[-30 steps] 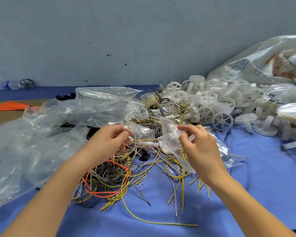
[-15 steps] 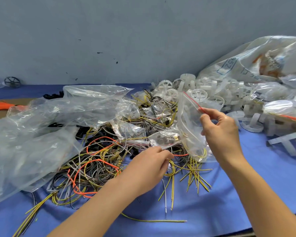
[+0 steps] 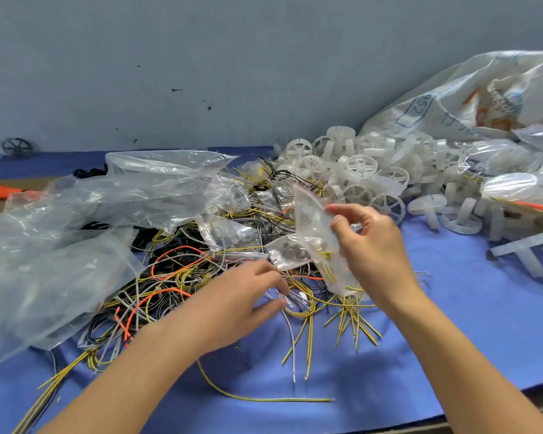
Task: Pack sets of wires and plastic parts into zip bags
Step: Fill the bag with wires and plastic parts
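The person's right hand (image 3: 370,245) pinches the top edge of a small clear zip bag (image 3: 312,223), which hangs upright over the middle of the blue table cover (image 3: 467,324) with yellow wire ends showing inside. To its left and nearer, the left hand (image 3: 242,296) hovers low over the tangled wires (image 3: 176,277), fingers loosely spread and gripping nothing that I can make out through the blur. White plastic wheels (image 3: 361,170) lie heaped far right, and crumpled clear plastic sheeting (image 3: 76,245) covers the left.
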`<action>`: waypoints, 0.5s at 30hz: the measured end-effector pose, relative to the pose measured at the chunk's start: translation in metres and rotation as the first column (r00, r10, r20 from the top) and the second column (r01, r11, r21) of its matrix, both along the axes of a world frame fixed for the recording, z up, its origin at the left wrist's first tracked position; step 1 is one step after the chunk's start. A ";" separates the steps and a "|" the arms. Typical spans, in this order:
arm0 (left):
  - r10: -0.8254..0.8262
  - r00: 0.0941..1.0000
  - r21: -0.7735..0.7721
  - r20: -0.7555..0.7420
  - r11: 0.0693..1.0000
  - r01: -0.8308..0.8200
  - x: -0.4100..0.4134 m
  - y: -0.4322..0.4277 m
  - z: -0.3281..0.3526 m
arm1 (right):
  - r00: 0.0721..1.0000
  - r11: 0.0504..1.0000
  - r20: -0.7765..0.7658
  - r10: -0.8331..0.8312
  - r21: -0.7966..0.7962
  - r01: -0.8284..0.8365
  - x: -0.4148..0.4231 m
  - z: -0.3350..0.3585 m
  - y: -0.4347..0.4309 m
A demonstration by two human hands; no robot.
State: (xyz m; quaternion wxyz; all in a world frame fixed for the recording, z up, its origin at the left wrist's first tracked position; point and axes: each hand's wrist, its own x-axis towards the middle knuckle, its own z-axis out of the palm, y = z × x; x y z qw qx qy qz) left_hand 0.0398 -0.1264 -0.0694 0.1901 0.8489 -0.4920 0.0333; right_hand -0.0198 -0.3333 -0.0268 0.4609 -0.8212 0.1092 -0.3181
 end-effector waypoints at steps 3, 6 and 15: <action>0.142 0.990 -0.114 0.004 0.984 -0.140 0.012 0.032 0.016 | 0.992 0.973 -0.120 0.030 -0.223 -0.057 0.002 -0.013 0.027; 0.343 0.939 -0.166 -0.017 0.925 -0.341 0.026 0.072 0.023 | 0.978 0.933 -0.201 0.052 -0.341 -0.120 0.005 -0.021 0.046; 0.460 0.876 -0.007 -0.144 0.885 -0.466 0.035 0.117 0.019 | 0.948 0.899 -0.300 0.106 -0.378 -0.220 0.009 -0.028 0.060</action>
